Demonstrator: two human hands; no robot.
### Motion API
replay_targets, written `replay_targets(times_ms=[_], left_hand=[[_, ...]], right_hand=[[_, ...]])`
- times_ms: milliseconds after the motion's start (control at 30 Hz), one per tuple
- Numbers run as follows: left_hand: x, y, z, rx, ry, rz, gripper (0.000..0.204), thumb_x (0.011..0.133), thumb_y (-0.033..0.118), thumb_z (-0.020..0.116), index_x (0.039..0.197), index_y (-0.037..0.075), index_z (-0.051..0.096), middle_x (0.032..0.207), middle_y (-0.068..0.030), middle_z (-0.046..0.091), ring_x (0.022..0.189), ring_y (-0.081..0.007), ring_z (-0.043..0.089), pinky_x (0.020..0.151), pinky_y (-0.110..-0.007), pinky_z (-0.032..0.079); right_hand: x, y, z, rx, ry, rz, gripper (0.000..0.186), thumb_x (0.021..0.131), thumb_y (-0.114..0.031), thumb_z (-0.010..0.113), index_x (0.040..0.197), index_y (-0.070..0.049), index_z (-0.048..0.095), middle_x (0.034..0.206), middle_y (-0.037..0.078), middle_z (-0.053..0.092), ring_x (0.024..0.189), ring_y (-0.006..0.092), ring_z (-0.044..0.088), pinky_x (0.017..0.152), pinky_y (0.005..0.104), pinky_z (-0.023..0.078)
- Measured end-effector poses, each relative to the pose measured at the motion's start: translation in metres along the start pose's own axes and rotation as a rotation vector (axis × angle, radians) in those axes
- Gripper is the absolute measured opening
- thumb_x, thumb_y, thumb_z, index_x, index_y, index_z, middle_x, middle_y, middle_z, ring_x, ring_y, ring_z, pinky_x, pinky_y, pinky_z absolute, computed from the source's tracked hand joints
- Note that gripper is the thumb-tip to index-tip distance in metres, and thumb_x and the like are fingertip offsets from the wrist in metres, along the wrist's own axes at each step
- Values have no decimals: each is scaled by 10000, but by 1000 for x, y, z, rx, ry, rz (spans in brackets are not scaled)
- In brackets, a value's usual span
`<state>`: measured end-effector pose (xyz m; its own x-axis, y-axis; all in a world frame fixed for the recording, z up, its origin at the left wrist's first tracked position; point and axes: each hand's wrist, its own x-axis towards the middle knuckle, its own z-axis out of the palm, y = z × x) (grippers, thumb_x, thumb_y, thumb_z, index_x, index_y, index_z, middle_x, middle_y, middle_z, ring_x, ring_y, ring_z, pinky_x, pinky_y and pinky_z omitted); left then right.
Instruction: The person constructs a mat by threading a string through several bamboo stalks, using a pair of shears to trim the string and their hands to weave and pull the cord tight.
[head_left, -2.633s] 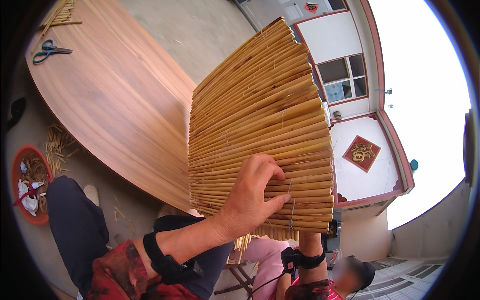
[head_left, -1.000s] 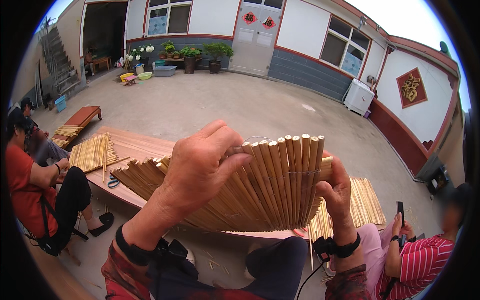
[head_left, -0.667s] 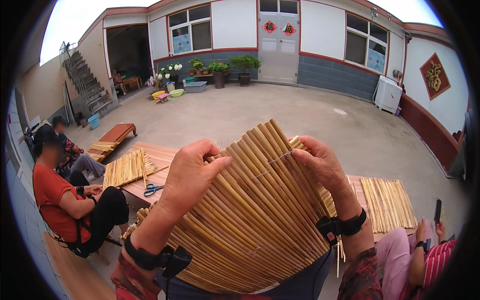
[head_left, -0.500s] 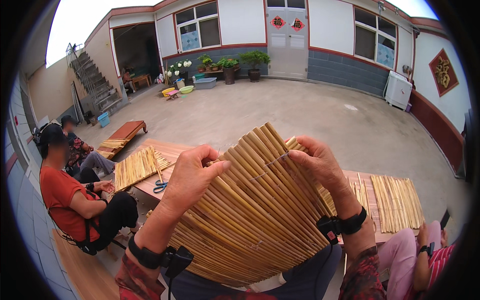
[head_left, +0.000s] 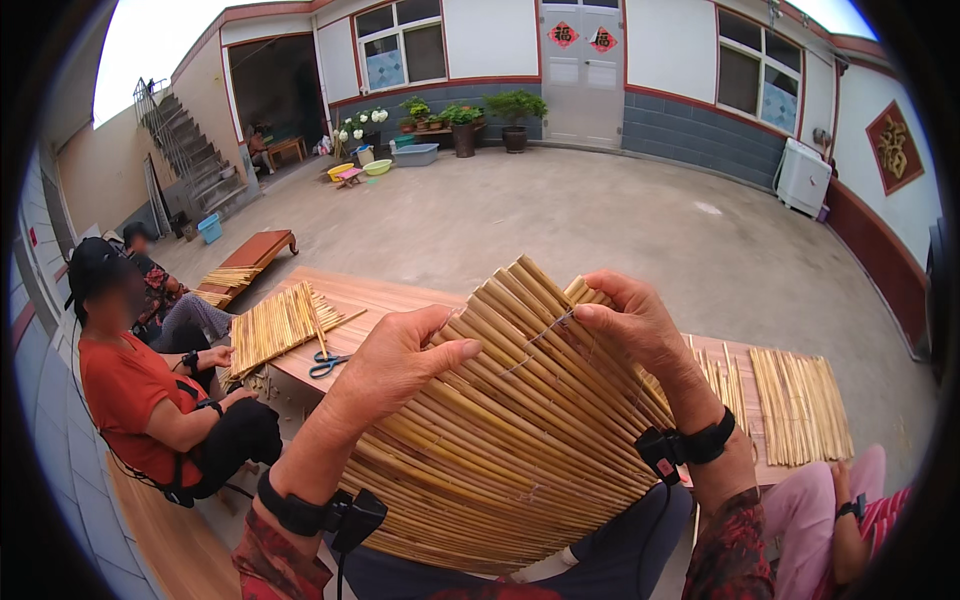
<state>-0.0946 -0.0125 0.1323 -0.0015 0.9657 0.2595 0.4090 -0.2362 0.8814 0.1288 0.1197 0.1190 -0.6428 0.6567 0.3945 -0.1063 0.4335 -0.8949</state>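
Observation:
A mat of yellow-brown reed stalks [head_left: 490, 440], tied side by side with thin thread, fans out over my lap, its uneven upper edge raised. My left hand [head_left: 400, 365] grips its upper left part, thumb lying on the stalks and fingers curled behind the edge. At the upper right, my right hand [head_left: 630, 320] pinches the mat's edge, with the thumb near a line of pale thread [head_left: 540, 338]. The fingertips of both hands are partly hidden behind the stalks. Dark straps with small black boxes circle both wrists.
A wooden table [head_left: 345, 295] stands beyond the mat, with blue-handled scissors [head_left: 328, 364] and another reed mat [head_left: 275, 330] at left. A third reed mat [head_left: 800, 405] lies at right. A person in orange [head_left: 145, 390] sits left; a person in pink trousers [head_left: 815, 510] sits right.
My left hand has shifted slightly right, its thumb now flatter on the stalks. My right hand keeps its hold. The person in orange has moved their arms. The whole view has shifted slightly.

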Motion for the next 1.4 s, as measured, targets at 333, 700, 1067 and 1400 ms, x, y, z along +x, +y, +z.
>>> replay_targets(times_ms=[333, 700, 1067, 1400], left_hand=[[-9, 19, 6, -28, 86, 81, 180, 822, 135, 583, 922, -14, 585, 718, 1, 582, 671, -44, 496, 612, -218, 425], [-29, 30, 1, 638, 182, 822, 294, 613, 66, 712, 875, 38, 581, 754, -53, 594, 704, -221, 566, 651, -315, 440], [-118, -99, 55, 842, 268, 583, 379, 593, 59, 686, 953, 97, 574, 1037, -38, 549, 998, -234, 505, 945, -393, 310], [-213, -148, 108, -516, 691, -420, 649, 759, -58, 555, 1304, -32, 204, 1126, -140, 488, 1042, -199, 501, 867, -290, 424]], right_hand=[[-10, -29, -1, 25, -17, -83, 228, 806, -136, 607, 988, -6, 567, 835, 17, 611, 763, 70, 557, 693, 209, 457], [-59, -35, 7, -463, 124, -694, 348, 637, 56, 688, 940, -41, 548, 848, 96, 600, 721, 191, 588, 586, 264, 490], [-172, 86, 88, -594, -30, -584, 274, 613, -29, 639, 873, -69, 561, 831, 85, 578, 784, 285, 585, 654, 354, 480], [-188, 99, 143, -579, -311, -337, 423, 546, -56, 691, 929, -52, 511, 881, 113, 512, 875, 303, 527, 751, 374, 425]])
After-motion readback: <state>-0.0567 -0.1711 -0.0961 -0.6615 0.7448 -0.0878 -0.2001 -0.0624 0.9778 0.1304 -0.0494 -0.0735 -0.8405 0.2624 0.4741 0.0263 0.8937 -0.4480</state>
